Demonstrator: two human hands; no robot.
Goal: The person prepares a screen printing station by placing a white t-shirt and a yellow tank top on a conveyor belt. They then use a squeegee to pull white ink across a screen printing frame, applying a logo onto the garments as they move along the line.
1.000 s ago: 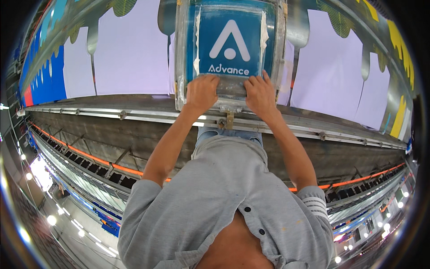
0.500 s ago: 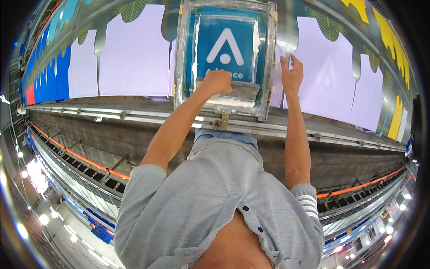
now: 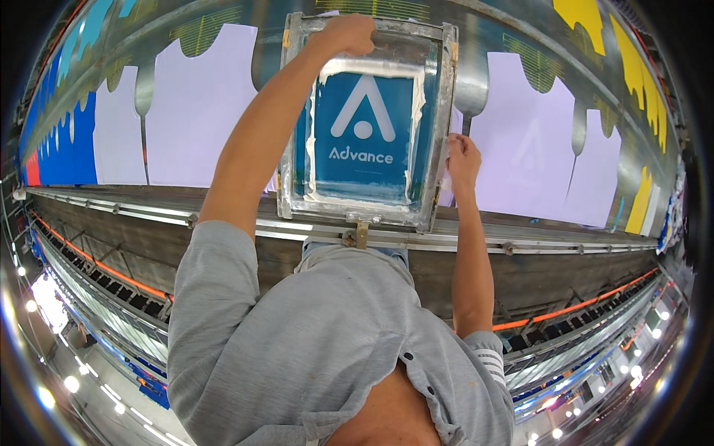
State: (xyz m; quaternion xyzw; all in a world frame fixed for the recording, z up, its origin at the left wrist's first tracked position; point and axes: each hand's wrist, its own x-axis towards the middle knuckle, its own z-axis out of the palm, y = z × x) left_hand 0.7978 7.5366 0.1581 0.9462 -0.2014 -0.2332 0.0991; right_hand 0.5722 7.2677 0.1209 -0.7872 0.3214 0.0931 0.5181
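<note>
Two hands apart, we curled our left hand [image 3: 349, 35] at the far end of a blue screen [image 3: 363, 130] and our right hand [image 3: 464, 157] by its right edge, grips unclear.

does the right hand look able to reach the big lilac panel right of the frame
Likely yes: the right hand is by the frame, near the big lilac panel, the way between looking free.

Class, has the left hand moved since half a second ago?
Yes: against the screen frame, the left hand has moved forward, from its nearer half to its far end.
</note>
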